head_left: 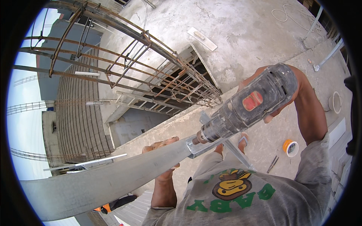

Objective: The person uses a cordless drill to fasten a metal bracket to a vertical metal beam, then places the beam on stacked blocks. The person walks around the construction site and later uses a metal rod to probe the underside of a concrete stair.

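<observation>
A dusty dark drill (235,113) with a red patch is held in my right hand (296,94), which is closed around its handle behind the body. Its chuck (201,136) points down and left, meeting the end of a long grey metal channel (94,180). My left hand (161,144) wraps round the channel from behind, its fingers over the far edge; the palm is hidden. At the channel's end, thinner galvanised metal struts (238,153) cross beneath the drill. The tip of the bit cannot be made out.
A rusty rebar cage (135,75) extends from upper left over an opening (188,64) in the concrete. On the floor are an orange-and-white bucket (290,148), dark rods (272,164), a float (202,38) and a white bucket (335,101). Grey tiles (339,150) lie at right.
</observation>
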Motion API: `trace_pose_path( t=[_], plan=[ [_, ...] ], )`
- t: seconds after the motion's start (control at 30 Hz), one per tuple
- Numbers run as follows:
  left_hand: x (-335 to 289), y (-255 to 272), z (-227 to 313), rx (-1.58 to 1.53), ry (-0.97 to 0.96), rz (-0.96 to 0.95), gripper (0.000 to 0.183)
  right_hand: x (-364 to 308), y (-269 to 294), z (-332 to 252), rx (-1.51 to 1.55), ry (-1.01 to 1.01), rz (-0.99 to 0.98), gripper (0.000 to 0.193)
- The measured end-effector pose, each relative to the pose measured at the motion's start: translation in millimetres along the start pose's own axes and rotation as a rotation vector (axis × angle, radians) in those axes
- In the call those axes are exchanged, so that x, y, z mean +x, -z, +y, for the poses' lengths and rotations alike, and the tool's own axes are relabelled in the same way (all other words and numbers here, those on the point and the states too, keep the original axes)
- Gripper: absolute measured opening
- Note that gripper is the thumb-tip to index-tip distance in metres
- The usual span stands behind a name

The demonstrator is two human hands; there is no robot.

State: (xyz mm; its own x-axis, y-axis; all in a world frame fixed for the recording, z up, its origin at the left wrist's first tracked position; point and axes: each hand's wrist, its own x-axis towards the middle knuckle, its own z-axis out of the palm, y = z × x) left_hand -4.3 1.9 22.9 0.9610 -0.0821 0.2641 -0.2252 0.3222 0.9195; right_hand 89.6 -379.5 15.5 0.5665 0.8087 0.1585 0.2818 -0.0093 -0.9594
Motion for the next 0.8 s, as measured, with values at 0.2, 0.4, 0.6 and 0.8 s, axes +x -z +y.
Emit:
trace_pose_path(
  t=[0.2,0.4,0.6,0.8],
  plan=[
    [0.9,9.1,-3.2,0.039,-0.096,-0.123,0.036,1.1,-5.4,-0.8,0.019,0.091,-0.002,0.056],
    [-4.1,11.9,-1.8,-0.41,0.085,-0.063,0.03,2.4,-11.4,-6.2,0.003,0.142,0.065,0.067],
    [-0.4,6.0,-1.8,0.098,-0.096,-0.088,0.04,0.4,-11.9,-10.0,-0.012,0.088,0.067,0.071],
    [-0.7,3.1,-0.2,0.046,-0.022,-0.083,0.046,1.9,-11.6,-12.5,-0.059,0.09,0.068,0.071]
  ],
)
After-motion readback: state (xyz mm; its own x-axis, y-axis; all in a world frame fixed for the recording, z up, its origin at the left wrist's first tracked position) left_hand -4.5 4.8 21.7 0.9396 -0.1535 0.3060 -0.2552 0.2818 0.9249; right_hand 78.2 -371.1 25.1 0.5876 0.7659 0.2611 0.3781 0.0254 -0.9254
